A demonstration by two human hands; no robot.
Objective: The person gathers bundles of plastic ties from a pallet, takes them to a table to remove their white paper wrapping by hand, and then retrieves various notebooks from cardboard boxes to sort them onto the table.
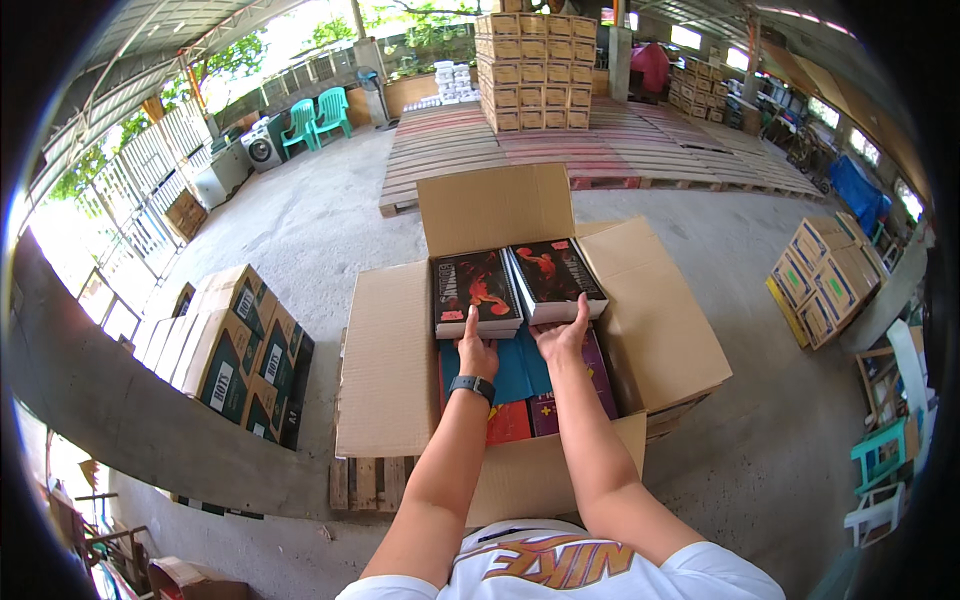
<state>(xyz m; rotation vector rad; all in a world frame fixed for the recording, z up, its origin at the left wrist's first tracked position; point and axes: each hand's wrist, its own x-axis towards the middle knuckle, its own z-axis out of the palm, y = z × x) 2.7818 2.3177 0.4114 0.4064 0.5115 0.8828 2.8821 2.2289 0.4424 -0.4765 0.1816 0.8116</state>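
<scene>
Both my hands are inside an open cardboard box (388, 350) in front of me. My left hand (476, 352), with a dark watch on its wrist, grips the near edge of the left stack of black-covered notebooks (470, 283), thumb on top and fingers underneath. Beside it, my right hand (562, 338) holds the near edge of the right stack of notebooks (553, 268) the same way. Each cover bears a red figure. Under and nearer than the stacks lie blue (510, 367), red (508, 422) and purple (598, 385) covers, partly hidden by my forearms.
The box sits on a wooden pallet (367, 484). More cartons stand at left (235, 350) and right (826, 275). Beyond lie low pallets (440, 150) bearing a tall carton stack (535, 75). Green chairs (332, 112) and a washing machine (262, 148) are far left.
</scene>
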